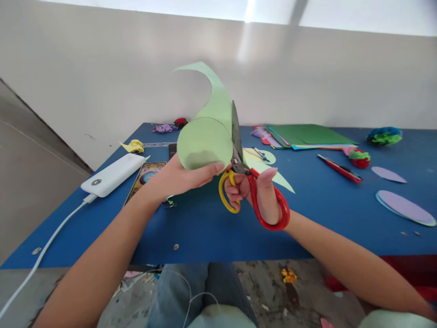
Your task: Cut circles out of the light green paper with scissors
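Note:
My left hand (191, 175) grips a sheet of light green paper (205, 143), thumb on its front face. A curved outline runs across the paper, and a curling strip (216, 93) rises from its top. In my right hand (268, 193) is a pair of scissors (237, 159) with one red and one yellow handle. The blades point up along the paper's right edge and look parted a little around it. Part of the right hand's fingers is hidden behind the handles. Behind the scissors lies a pointed light green scrap (276, 175) on the table.
On the blue table (205, 232) are a white power bank (114, 175) with a cable, a phone (145, 177), stacked coloured paper (310, 135), a red pen (339, 168), lilac paper ovals (406, 207) and crumpled paper flowers (385, 135). A wall (102, 77) stands behind.

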Demonstrator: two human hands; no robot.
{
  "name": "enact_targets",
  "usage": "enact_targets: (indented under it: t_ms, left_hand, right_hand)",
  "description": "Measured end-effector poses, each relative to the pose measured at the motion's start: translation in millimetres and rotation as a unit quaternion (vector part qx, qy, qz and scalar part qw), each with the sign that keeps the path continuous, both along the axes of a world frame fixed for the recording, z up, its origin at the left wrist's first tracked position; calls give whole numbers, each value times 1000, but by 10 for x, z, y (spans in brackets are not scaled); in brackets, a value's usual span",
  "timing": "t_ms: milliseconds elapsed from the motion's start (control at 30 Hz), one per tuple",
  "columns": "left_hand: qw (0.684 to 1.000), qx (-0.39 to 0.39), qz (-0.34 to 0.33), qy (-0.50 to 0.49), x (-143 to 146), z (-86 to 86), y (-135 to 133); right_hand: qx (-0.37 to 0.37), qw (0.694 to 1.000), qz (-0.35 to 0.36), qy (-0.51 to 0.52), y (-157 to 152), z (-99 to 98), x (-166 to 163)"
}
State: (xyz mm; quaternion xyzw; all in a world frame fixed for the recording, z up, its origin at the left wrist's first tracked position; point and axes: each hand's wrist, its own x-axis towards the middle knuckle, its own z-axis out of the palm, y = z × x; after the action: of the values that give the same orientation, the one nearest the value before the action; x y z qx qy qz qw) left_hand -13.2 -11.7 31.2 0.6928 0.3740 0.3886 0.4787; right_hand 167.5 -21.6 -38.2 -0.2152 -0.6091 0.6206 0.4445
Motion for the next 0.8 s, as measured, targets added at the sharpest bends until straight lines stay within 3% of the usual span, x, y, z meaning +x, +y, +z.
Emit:
enact_targets:
  t_ms: [167,367,567,800]
  left_hand:
    - [1000,3,6,-15,-19,-45,31]
    - [976,109,75,-173,84,-281,142]
    - [977,85,158,-118,230,-283,52]
    - [954,158,227,-112,207,-293,78]
  right_hand:
    - [1,1000,0,4,-2,39,-9]
    - [21,999,-33,-17,0,49,-19]
    - [49,998,-29,-31,1,-64,-36]
    - [59,997,-4,-40,-25,-55,-14]
